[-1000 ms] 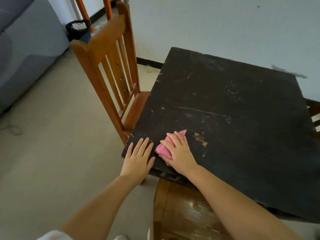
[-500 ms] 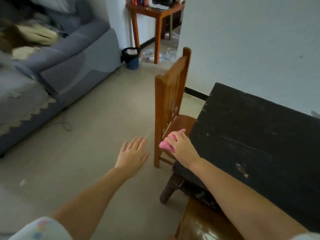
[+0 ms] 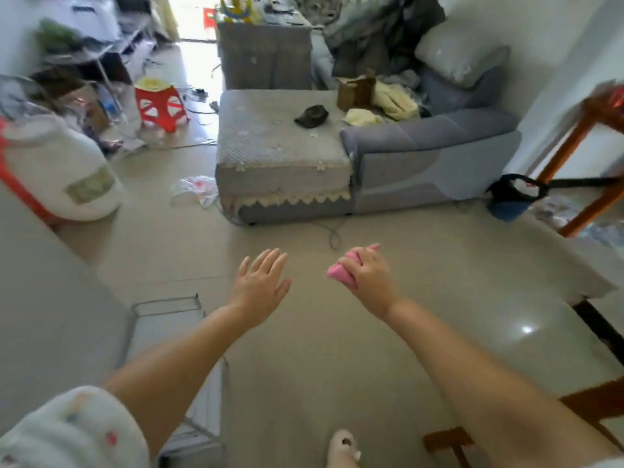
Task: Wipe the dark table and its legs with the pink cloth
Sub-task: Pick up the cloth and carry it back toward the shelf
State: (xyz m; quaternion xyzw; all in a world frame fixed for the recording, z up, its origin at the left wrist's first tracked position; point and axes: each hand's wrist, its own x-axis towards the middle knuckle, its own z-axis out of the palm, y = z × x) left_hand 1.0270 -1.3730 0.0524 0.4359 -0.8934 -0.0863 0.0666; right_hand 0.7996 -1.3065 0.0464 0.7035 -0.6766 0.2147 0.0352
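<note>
Pink cloth gripped by right hand over bare floor; left hand spread, holding nothing.

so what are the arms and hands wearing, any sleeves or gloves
No gloves: both the left hand and the right hand are bare, with no rings or watch visible. Both forearms are bare too. A short white sleeve with small coloured spots covers the left upper arm.

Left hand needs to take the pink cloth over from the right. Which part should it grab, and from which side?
Grip the bunched corner of the pink cloth that sticks out past the right hand's fingers, pointing toward the open left hand. Come in from the left, pinching that exposed end; the rest sits wrapped inside the right fist, with only a small tip showing above.
</note>
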